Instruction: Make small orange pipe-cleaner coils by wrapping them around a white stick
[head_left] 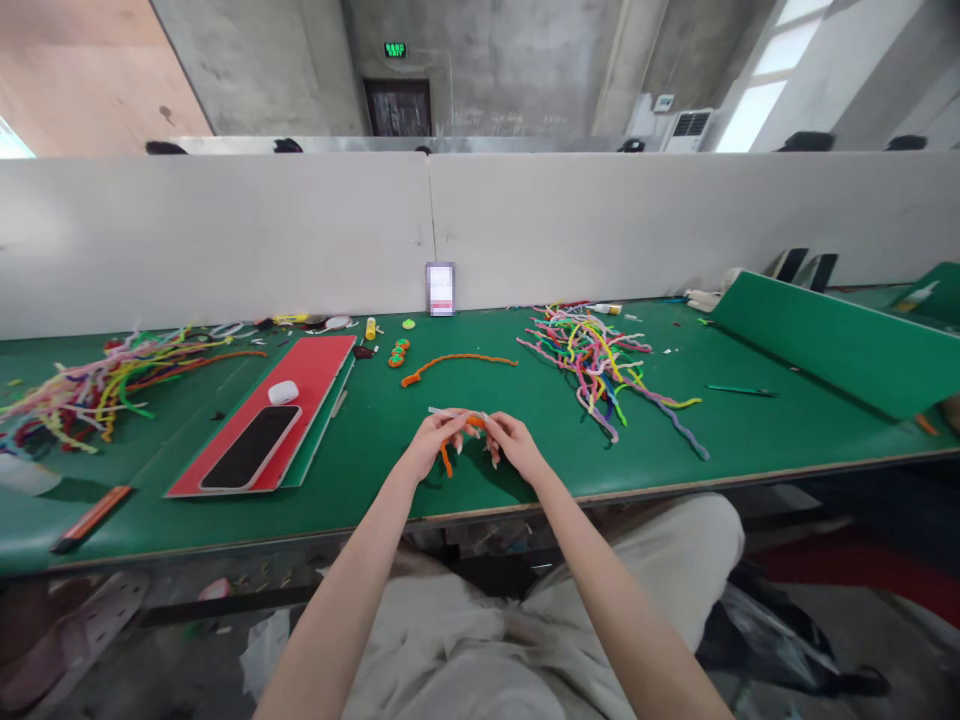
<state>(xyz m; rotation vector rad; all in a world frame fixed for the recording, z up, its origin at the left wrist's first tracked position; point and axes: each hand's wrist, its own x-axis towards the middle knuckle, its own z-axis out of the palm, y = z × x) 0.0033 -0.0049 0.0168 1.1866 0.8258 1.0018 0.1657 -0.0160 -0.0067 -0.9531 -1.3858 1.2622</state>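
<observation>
Both my hands meet over the green table (375, 470) near its front edge. My left hand (433, 442) and my right hand (510, 443) pinch a short orange pipe cleaner (448, 458) between them, along with a thin white stick (442, 411) that pokes out to the left. The fingers of both hands are closed on it. A longer orange pipe cleaner (457, 361) lies curved on the table just beyond my hands.
A heap of coloured pipe cleaners (600, 365) lies to the right, another heap (97, 385) at the far left. A red board (315, 375) carries a black phone (250, 447) and a white case (283, 392). Small orange-green coils (398, 353), a small screen (440, 289) and a green board (840, 340) are also on the table.
</observation>
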